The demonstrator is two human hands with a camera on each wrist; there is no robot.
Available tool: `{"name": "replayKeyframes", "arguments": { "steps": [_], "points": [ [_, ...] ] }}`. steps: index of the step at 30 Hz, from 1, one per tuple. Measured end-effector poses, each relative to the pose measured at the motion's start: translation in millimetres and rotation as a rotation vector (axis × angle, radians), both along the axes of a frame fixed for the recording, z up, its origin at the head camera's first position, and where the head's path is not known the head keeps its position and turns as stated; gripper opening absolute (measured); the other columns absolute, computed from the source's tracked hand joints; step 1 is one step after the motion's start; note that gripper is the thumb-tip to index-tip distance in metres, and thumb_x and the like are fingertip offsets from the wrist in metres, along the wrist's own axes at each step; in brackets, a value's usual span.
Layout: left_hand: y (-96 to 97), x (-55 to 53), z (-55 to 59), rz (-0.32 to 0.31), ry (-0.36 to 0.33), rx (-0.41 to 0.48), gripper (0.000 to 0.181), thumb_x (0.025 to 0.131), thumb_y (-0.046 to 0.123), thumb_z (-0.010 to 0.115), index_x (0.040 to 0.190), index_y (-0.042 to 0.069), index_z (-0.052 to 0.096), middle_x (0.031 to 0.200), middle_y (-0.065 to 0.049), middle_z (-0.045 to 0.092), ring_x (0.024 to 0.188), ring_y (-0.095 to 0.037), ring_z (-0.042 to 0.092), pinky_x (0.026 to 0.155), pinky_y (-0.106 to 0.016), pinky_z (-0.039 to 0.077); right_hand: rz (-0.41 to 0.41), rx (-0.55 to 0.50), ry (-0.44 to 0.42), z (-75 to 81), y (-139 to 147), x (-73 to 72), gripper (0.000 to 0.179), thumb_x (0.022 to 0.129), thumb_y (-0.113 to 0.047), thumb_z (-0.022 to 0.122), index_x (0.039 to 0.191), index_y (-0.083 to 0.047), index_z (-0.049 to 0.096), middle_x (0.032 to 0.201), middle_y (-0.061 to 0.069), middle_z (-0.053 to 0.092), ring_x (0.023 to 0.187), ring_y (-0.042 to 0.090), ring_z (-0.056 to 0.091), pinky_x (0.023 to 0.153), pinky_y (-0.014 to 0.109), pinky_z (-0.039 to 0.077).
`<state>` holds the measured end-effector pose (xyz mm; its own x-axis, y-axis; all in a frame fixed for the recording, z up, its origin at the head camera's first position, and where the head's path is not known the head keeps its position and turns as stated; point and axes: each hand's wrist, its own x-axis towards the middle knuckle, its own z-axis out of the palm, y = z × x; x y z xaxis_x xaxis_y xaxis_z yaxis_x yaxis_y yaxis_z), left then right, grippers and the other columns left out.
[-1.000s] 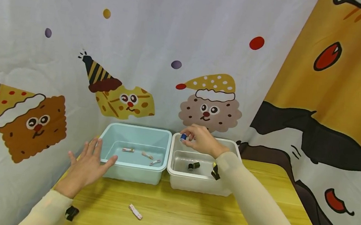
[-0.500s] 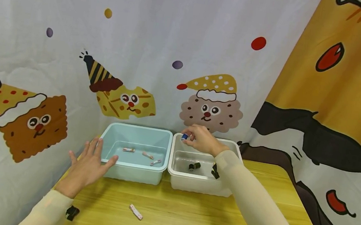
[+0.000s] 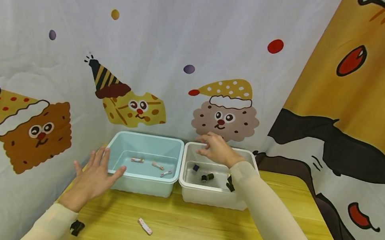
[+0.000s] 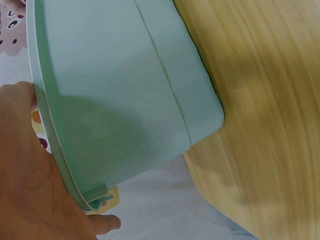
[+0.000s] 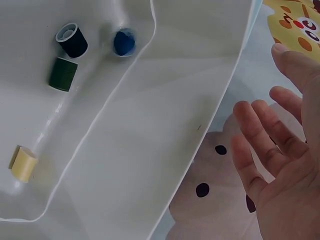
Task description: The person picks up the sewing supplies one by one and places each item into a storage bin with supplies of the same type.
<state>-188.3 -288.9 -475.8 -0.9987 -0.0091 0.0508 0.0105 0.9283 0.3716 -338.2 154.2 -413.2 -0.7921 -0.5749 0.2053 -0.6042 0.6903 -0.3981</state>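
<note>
Above the white bin (image 3: 218,189), my right hand (image 3: 218,149) hovers with its fingers loosely spread and nothing between them. Below it, a blue thread spool (image 5: 124,42) lies on the bin floor. Black (image 5: 75,42), green (image 5: 63,74) and yellow (image 5: 24,164) spools lie there too in the right wrist view. At the left end of the light-blue bin (image 3: 141,185), my left hand (image 3: 91,175) rests against the rim, fingers spread. Inside that bin are 3 small pale, pink-patterned pieces, one of them a narrow strip (image 3: 137,160); their kind is too small to tell.
A similar pale, pink-patterned piece (image 3: 145,226) lies on the wooden table (image 3: 185,235) in front of the bins. The two bins stand side by side against a printed cloth (image 3: 157,51). Another cloth (image 3: 318,151) hangs along the right side.
The right hand has let go of the blue spool, which has dropped to the floor of the white bin; its fingers have spread. The left hand has stayed in place.
</note>
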Motion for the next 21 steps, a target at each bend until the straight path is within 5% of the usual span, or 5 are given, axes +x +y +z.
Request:
{"name": "replayKeyframes", "arguments": {
  "steps": [21],
  "points": [
    [-0.9, -1.5, -1.4, 0.001, -0.003, -0.013, 0.12, 0.113, 0.085, 0.042, 0.185, -0.005, 0.006, 0.193, -0.035, 0.003, 0.177, -0.067, 0.003, 0.122, -0.104, -0.01, 0.023, -0.024, 0.058, 2.2, 2, 11.8, 0.048, 0.11, -0.024, 0.085, 0.153, -0.005, 0.075, 0.148, 0.017, 0.075, 0.117, 0.031, 0.077, 0.102, 0.047, 0.069]
  ]
}}
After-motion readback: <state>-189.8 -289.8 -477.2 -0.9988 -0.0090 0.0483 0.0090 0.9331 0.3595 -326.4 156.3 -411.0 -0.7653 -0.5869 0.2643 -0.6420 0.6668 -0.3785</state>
